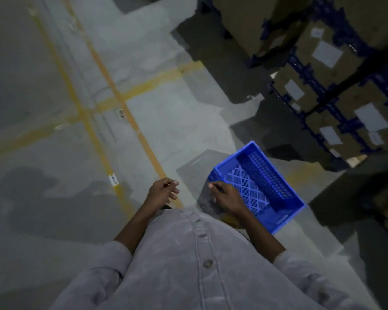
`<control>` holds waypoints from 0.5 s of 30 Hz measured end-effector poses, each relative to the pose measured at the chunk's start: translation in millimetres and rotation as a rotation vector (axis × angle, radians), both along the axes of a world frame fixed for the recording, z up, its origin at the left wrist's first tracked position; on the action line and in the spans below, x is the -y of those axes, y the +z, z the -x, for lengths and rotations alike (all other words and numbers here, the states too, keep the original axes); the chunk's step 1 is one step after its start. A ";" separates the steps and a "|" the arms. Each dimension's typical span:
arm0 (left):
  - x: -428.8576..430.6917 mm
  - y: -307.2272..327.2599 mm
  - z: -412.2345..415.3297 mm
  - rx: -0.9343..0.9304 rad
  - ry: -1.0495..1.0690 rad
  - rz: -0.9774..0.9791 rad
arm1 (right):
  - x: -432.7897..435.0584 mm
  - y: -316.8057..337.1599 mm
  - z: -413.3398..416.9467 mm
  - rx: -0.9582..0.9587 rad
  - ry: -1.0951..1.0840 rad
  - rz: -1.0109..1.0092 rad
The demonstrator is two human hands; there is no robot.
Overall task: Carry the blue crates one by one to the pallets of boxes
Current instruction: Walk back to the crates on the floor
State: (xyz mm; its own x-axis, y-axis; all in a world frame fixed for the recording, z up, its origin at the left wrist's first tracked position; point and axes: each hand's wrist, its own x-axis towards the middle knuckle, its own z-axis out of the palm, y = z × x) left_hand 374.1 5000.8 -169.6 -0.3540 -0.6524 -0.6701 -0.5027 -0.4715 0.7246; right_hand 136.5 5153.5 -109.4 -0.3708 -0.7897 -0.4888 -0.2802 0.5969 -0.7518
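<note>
An empty blue crate (263, 183) with slotted walls and a slotted floor hangs tilted at my right side, above the concrete floor. My right hand (226, 198) grips its near-left rim, fingers curled over the edge. Beside it, my left hand (162, 191) is in front of my waist, loosely curled and holding nothing. The pallets of boxes (336, 90) rise at the upper right: brown cartons with white labels stacked between dark blue pallets. The crate is a short way from their nearest corner.
Grey concrete floor (170, 121) with crossing yellow lines (112, 88) and small floor labels spreads ahead and to the left. More dark cartons (367, 198) stand at the right edge. My grey buttoned shirt fills the bottom of the view.
</note>
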 end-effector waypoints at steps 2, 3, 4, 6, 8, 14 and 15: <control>28.9 3.5 -23.7 -0.006 0.008 0.024 | 41.9 -3.5 -15.1 0.004 0.007 0.025; 46.0 4.8 -36.7 -0.004 0.012 0.040 | 63.2 -6.0 -23.2 0.011 0.005 0.039; 64.5 6.3 -50.2 -0.003 0.013 0.054 | 84.4 -10.0 -31.6 0.015 0.010 0.049; 104.3 13.5 -77.2 0.016 0.037 0.085 | 126.0 -14.5 -52.0 0.018 0.044 0.058; 143.1 22.9 -101.3 0.033 0.107 0.122 | 163.6 -15.5 -76.1 0.046 0.071 0.068; 208.3 40.4 -132.2 -0.015 0.249 0.106 | 252.9 6.0 -112.7 0.082 0.169 0.060; 215.5 39.6 -132.5 -0.033 0.257 0.087 | 267.0 8.8 -112.7 0.079 0.171 0.057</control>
